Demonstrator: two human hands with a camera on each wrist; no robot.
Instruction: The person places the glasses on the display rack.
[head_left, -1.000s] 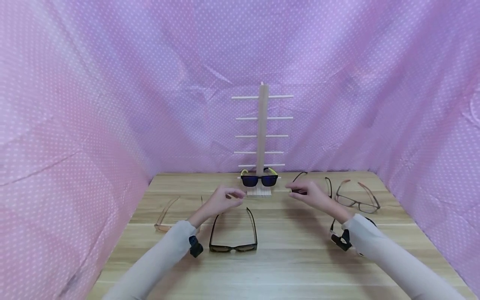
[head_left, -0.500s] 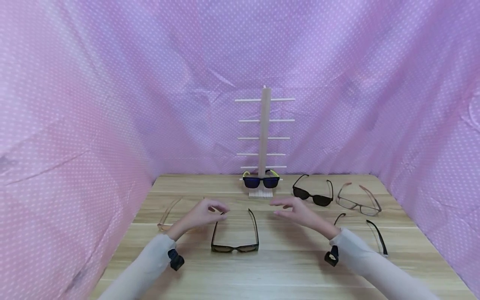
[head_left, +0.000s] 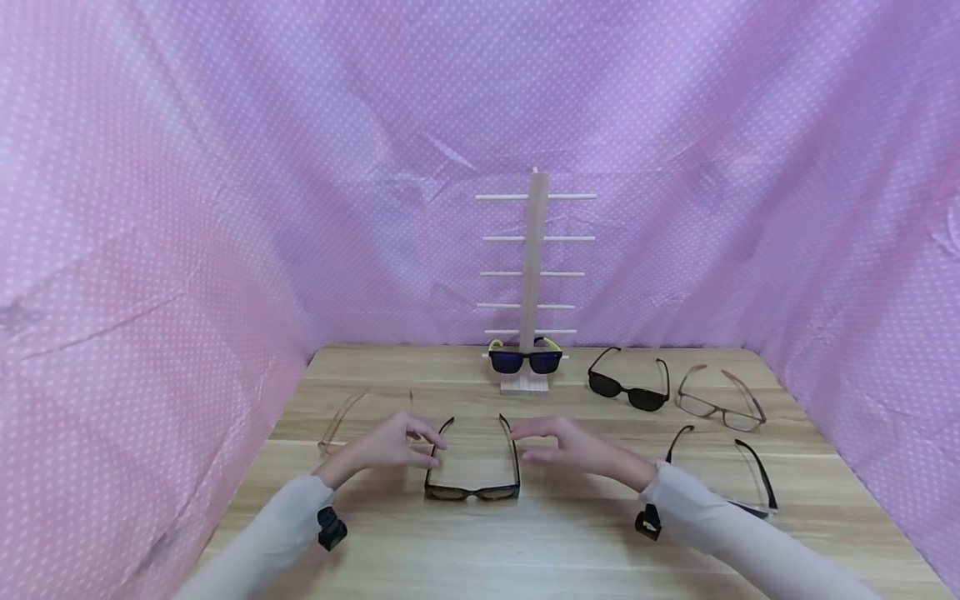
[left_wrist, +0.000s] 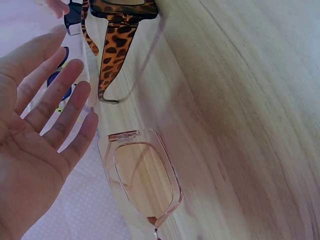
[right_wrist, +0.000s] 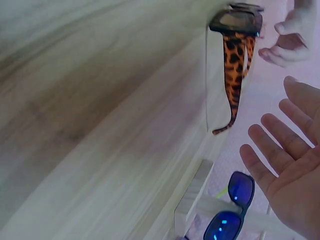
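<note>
Dark-framed glasses (head_left: pixel 472 492) lie with both temples unfolded on the table between the two hands. Up close their temple (left_wrist: pixel 116 52) shows a tortoiseshell pattern, also seen in the right wrist view. My left hand (head_left: pixel 392 442) hovers by the left temple, and in the left wrist view its fingers are loosely extended with nothing held. Beside the right temple is my right hand (head_left: pixel 566 443), fingers relaxed and holding nothing. Clear pinkish glasses (left_wrist: pixel 145 175) lie below the left hand, partly hidden by it in the head view.
Behind stands a wooden rack (head_left: pixel 534 258) with several white rods. Blue-lensed sunglasses (head_left: pixel 525 362) hang on its lowest rod. To the right lie black sunglasses (head_left: pixel 628 392), brown-templed glasses (head_left: pixel 722 413) and black-templed glasses (head_left: pixel 759 471). Pink dotted cloth (head_left: pixel 405 125) surrounds the wooden table (head_left: pixel 555 550).
Both hands have drawn back from near the rack toward the tortoiseshell glasses, one to each side. The blue-lensed sunglasses stay on the rack. The black sunglasses are now uncovered.
</note>
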